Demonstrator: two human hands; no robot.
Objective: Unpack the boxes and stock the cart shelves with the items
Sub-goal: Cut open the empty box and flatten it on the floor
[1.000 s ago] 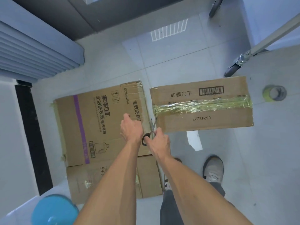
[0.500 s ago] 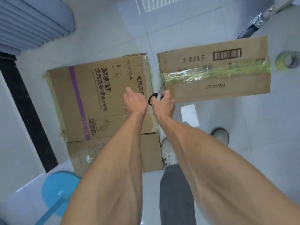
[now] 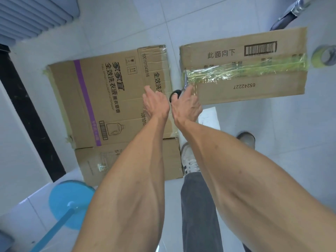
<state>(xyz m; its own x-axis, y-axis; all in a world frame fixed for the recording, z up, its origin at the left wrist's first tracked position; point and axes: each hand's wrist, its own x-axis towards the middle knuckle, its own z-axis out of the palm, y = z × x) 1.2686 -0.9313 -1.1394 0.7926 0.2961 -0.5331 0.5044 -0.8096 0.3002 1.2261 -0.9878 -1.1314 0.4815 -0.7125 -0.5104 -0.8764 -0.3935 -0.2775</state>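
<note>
Head view: looking straight down at two cardboard boxes on pale floor tiles.
Right box: brown cardboard box with yellowish tape along its seam (image 3: 243, 70), taped closed, so can't see what's inside.
Left box: brown detergent carton with a purple stripe (image 3: 109, 99), closed too, sitting just beside it.
Right hand (image 3: 186, 106): fingers curled round black-handled scissors (image 3: 179, 90), blade tip at the tape's near end.
Left hand (image 3: 154, 104): over the left carton; whether it grips anything, can't tell.
Extras: roll of yellowish tape (image 3: 324, 55) right of the taped box, blue round stand base (image 3: 71, 204) lower left.

Bare forearms, no sleeves showing.
Dark grey trousers (image 3: 198, 211); pale sneakers, the nearer (image 3: 189, 162) with dark side stripes.
</note>
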